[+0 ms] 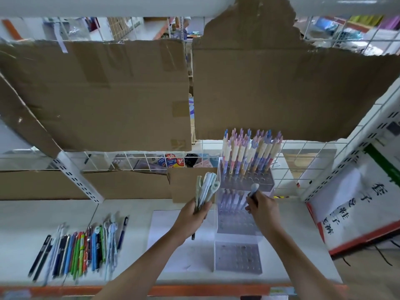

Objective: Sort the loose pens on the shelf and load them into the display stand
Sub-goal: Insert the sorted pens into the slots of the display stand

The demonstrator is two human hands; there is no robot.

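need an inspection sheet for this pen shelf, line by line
surface: white shelf with an orange front edge; white sheet under the stand
job's things: clear tiered stand, top tier full of pastel pens, middle tier part filled, bottom tier holes bare; loose pens in a row on the shelf's left
clutter: cardboard along the back; sign with characters leaning at right
grippers: left hand grips a bundle of pale pens; right hand pinches one pen over the middle tier
cables: nothing seen
surroundings: wire grid and slotted posts behind, goods blurred beyond
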